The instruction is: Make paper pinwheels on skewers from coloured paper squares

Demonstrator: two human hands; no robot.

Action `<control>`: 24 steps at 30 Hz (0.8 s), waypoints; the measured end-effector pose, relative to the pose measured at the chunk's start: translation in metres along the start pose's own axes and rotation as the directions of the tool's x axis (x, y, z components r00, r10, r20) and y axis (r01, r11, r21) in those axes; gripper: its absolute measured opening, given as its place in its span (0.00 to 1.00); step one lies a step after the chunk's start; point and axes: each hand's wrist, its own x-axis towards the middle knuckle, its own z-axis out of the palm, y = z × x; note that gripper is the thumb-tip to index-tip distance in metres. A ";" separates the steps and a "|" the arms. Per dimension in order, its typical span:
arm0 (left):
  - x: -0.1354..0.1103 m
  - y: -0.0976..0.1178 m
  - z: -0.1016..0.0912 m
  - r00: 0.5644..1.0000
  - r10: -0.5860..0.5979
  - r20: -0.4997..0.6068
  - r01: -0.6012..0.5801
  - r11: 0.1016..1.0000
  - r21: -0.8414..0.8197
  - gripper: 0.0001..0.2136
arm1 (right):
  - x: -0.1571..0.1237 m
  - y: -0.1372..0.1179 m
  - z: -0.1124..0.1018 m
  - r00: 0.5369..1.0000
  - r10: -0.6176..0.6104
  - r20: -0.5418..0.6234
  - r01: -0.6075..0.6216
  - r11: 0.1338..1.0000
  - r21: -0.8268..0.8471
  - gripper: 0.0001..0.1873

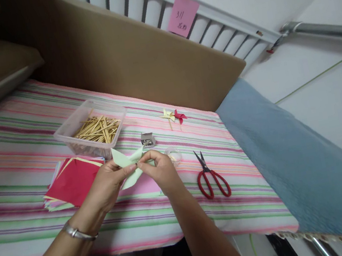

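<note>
Head view: left fingers (pixel 128 170) and right fingers (pixel 146 168) pinch the folded pale green paper (pixel 120 158) near its middle.

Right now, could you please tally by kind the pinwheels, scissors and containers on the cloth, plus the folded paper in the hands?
Folded green paper: 1
Pinwheels: 2 (yellow pinwheel, red pinwheel)
Scissors: 1 pair
Containers: 3 (stick box, small box, round tub)
Total: 7
</note>
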 end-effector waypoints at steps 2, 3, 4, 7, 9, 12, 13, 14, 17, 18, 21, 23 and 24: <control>0.000 0.000 0.000 1.000 -0.005 -0.003 0.005 1.000 0.006 0.13 | 0.000 -0.001 0.000 1.000 -0.011 -0.003 0.011 1.000 -0.012 0.04; -0.001 0.001 0.000 1.000 -0.007 -0.005 0.007 1.000 0.006 0.13 | -0.001 -0.002 0.000 1.000 -0.016 -0.005 0.016 1.000 -0.016 0.04; -0.001 0.001 0.000 1.000 -0.009 -0.006 0.009 1.000 0.006 0.13 | -0.001 -0.002 0.000 1.000 -0.019 -0.009 0.019 1.000 -0.018 0.04; -0.001 0.001 0.001 1.000 -0.005 -0.002 0.005 1.000 -0.002 0.14 | -0.002 -0.003 0.000 1.000 -0.022 -0.008 0.022 1.000 -0.019 0.04; -0.001 0.001 0.001 1.000 0.001 0.001 -0.001 1.000 -0.007 0.14 | -0.002 -0.003 0.000 1.000 -0.022 -0.005 0.022 1.000 -0.023 0.04; 0.000 0.000 0.000 1.000 0.001 -0.012 -0.001 1.000 -0.012 0.13 | -0.002 -0.003 0.000 1.000 -0.022 -0.005 0.022 0.999 -0.026 0.04; 0.000 0.000 0.000 1.000 -0.001 -0.019 0.001 1.000 -0.010 0.12 | -0.003 -0.003 0.000 1.000 -0.024 -0.004 0.024 0.999 -0.026 0.04; 0.000 0.000 0.000 1.000 -0.004 -0.024 0.003 1.000 -0.007 0.12 | -0.003 -0.004 0.000 1.000 -0.025 -0.002 0.025 0.999 -0.025 0.04; 0.000 0.001 0.000 1.000 -0.006 -0.020 0.006 1.000 0.002 0.12 | -0.003 -0.004 -0.001 1.000 -0.022 0.007 0.022 0.999 -0.025 0.04; 0.000 0.001 0.000 1.000 -0.006 -0.016 0.006 1.000 0.002 0.12 | -0.003 -0.004 -0.001 1.000 -0.017 0.011 0.017 1.000 -0.025 0.04; -0.001 0.001 0.001 1.000 -0.013 -0.015 0.013 1.000 0.008 0.13 | -0.003 -0.006 -0.002 1.000 -0.006 0.017 0.006 1.000 -0.025 0.04; -0.001 0.002 0.001 1.000 -0.019 -0.017 0.019 1.000 0.016 0.13 | -0.003 -0.007 -0.003 1.000 -0.012 0.018 0.012 1.000 -0.028 0.04; -0.002 0.002 0.001 1.000 -0.023 -0.017 0.024 1.000 0.020 0.13 | -0.004 -0.007 -0.003 1.000 -0.015 0.020 0.016 0.999 -0.032 0.04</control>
